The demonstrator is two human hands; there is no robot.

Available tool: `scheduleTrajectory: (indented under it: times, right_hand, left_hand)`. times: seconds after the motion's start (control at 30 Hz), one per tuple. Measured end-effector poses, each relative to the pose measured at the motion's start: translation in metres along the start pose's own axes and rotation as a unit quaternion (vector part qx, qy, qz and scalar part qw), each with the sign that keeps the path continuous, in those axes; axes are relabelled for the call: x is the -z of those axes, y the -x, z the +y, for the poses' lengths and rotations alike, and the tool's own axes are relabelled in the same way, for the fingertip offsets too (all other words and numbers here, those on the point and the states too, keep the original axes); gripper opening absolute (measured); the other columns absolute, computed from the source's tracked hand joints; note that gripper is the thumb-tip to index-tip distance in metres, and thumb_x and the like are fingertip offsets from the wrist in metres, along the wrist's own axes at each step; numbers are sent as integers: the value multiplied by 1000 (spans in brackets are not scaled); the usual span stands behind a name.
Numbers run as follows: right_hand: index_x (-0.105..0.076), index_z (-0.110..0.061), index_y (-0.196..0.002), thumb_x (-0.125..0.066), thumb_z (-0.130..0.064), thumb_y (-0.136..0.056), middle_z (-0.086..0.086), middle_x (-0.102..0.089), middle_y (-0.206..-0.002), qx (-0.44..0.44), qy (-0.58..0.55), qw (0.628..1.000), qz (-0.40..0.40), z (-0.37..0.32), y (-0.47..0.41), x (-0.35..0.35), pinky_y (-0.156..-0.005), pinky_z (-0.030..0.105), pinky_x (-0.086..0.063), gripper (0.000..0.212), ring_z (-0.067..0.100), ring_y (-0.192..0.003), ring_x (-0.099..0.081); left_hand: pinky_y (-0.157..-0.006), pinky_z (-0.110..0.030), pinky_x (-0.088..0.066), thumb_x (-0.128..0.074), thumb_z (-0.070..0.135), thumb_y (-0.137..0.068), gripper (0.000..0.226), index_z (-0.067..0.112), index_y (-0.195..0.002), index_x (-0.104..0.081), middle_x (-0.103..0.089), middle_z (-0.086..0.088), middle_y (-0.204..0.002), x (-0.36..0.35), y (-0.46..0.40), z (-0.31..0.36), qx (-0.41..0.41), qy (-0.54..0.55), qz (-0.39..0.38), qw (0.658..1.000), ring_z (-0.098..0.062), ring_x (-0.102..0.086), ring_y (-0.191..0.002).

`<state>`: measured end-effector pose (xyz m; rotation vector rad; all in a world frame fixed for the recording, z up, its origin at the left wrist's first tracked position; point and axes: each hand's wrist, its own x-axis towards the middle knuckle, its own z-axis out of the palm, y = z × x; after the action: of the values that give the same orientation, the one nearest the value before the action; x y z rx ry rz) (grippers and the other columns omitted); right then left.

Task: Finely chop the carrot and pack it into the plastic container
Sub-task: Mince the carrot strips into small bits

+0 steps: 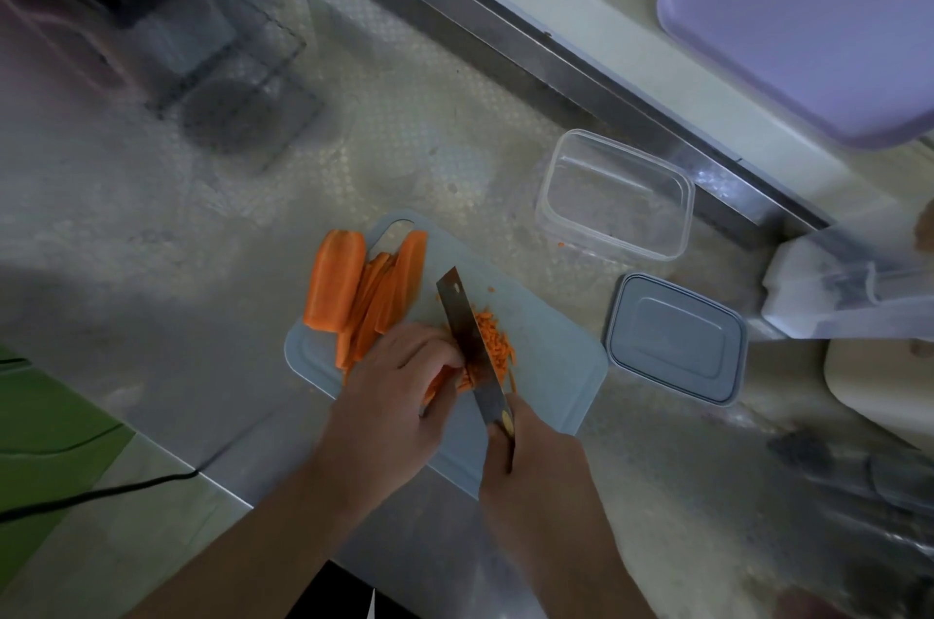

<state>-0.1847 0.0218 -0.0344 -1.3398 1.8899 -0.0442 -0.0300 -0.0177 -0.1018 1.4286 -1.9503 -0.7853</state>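
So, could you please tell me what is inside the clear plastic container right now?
The container looks empty: no chopped carrot inside, only the counter showing through. Nothing covers its opening.

Dim steel counter (151, 224) beneath a pale window ledge (581, 27), green floor (45, 421).

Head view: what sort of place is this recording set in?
Probably a kitchen prep area. A patterned steel counter carries a blue cutting board where carrot strips are being chopped with a knife, and an empty clear plastic container stands beside its lid.
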Motion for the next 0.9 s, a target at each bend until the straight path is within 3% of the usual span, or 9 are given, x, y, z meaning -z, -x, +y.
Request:
scheduleTrajectory:
  times: [0.2,0.33,0.6,0.73,0.9]
  right_hand:
    - [-50,-42,-120,-37,-35,-106,-6,-62,-72,4,0,1000,9,2,3,-3,-58,27,-56,20,9,-65,-65]
    - [-51,-41,-124,-36,-36,-106,-6,-62,-74,10,-1,1000,9,4,2,-2,-57,25,-55,24,10,-65,-65]
    - [-51,-37,-110,-36,-35,-104,-4,-61,-74,2,5,1000,7,13,2,4,-57,31,-56,17,12,-66,-63]
    - [-50,-34,-98,-37,-34,-104,-5,-59,-71,-9,3,1000,14,17,2,14,-51,25,-49,15,10,-64,-62]
    - [-48,-32,-94,-37,-33,-106,-5,-57,-69,-14,6,1000,17,17,1,21,-47,21,-39,16,10,-59,-59]
  left_hand:
    - [-94,-22,-49,-74,28,-94,15,19,-105,-71,-64,13,-119,11,4,3,15,-1,-8,1000,-6,-60,-114]
    - [-104,-22,-43,-83,25,-87,26,18,-110,-72,-59,6,-132,14,10,0,7,-60,-36,998,-13,-55,-128]
    - [-104,-29,-45,-74,25,-92,18,18,-109,-74,-68,6,-116,3,7,0,0,-86,-33,996,-17,-60,-116]
    - [-105,-25,-44,-77,19,-91,19,16,-109,-74,-68,5,-116,-3,2,4,-5,-91,-26,995,-18,-60,-117]
    - [-96,-38,-56,-74,22,-95,18,17,-112,-72,-67,4,-118,-11,-6,11,13,-91,-25,995,-18,-60,-117]
